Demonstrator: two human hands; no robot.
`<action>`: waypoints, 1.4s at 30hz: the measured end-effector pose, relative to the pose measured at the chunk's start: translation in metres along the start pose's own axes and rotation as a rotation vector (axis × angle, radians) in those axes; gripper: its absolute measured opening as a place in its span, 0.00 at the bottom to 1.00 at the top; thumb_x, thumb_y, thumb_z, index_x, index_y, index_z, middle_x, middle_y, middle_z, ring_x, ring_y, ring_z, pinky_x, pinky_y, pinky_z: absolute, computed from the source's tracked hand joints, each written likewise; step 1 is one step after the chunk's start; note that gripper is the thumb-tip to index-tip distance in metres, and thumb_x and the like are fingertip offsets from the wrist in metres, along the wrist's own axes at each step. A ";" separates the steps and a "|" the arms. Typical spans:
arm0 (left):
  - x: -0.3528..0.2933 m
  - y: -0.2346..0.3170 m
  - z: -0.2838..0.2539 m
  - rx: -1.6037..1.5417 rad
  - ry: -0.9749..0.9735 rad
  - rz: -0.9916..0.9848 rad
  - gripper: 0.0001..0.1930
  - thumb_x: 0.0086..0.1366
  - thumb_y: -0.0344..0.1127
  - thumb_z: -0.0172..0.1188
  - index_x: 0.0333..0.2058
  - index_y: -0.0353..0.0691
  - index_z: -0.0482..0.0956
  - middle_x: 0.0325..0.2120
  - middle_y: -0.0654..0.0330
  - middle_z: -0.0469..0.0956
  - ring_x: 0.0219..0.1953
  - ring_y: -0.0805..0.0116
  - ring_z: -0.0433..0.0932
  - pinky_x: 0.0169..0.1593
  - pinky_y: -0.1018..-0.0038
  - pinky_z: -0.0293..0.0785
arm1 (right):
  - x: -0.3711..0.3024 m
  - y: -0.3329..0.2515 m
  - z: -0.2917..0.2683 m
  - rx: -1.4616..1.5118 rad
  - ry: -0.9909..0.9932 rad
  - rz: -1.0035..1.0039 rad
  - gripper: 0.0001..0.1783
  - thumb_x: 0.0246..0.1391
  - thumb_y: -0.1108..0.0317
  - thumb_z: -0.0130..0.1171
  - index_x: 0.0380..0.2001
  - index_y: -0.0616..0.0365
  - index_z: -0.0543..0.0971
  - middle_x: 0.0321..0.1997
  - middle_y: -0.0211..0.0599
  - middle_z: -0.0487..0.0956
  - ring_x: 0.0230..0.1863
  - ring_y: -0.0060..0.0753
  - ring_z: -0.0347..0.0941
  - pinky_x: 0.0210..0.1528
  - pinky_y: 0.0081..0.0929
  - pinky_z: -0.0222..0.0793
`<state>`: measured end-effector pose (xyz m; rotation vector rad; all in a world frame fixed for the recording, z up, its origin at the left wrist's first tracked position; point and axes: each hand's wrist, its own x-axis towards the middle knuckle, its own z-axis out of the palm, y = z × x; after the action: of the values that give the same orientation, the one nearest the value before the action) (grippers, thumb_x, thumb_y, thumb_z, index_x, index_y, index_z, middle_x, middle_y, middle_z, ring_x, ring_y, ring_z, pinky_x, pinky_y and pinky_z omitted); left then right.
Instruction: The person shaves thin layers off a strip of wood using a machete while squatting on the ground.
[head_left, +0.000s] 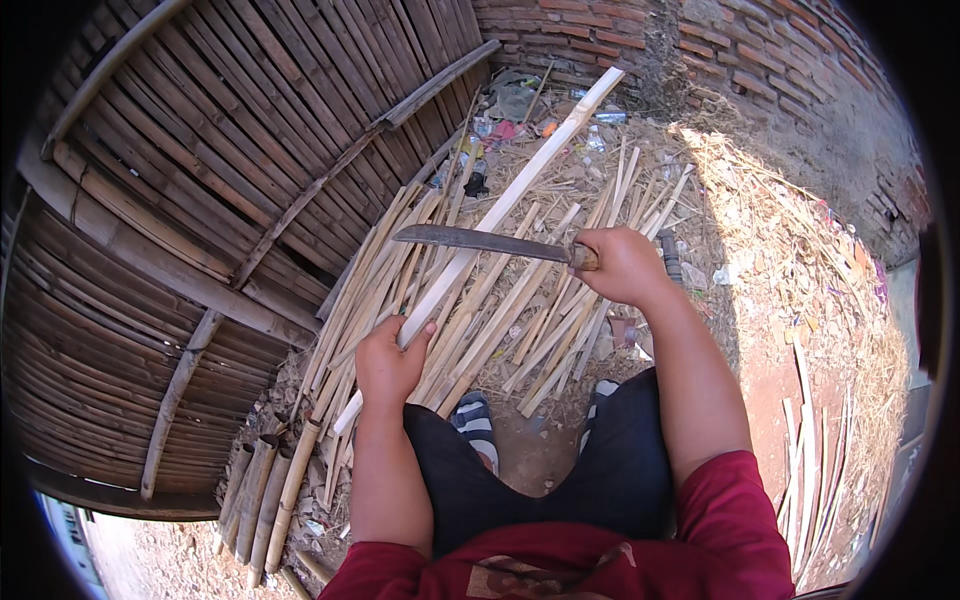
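My left hand (392,362) is closed round the lower part of a long pale bamboo strip (520,186), which slants up and away to the right. In my right hand (622,264) is the wooden handle of a machete (484,241). Its long dark blade points left and lies across the strip, above my left hand; whether the edge bites into the strip I cannot tell. Beneath both hands, many split bamboo strips (492,335) lie in a loose pile on the ground.
A slatted bamboo wall (330,90) leans along the left, with whole bamboo poles (262,500) at its foot. A brick wall (770,60) stands at the back. Dry shavings (780,230) and more strips (808,450) lie to the right. My sandalled feet (474,425) are close to the pile.
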<state>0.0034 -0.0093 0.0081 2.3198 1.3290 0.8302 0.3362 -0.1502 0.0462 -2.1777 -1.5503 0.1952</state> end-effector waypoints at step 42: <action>0.000 0.006 0.000 -0.006 0.006 -0.004 0.20 0.61 0.49 0.78 0.39 0.37 0.89 0.22 0.49 0.83 0.25 0.54 0.83 0.34 0.62 0.76 | -0.002 0.013 0.006 0.056 0.039 -0.107 0.21 0.51 0.55 0.78 0.43 0.57 0.86 0.35 0.53 0.85 0.40 0.61 0.82 0.43 0.48 0.76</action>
<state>0.0071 -0.0124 0.0110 2.3113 1.3311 0.8400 0.3446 -0.1542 0.0344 -2.0377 -1.6158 0.1588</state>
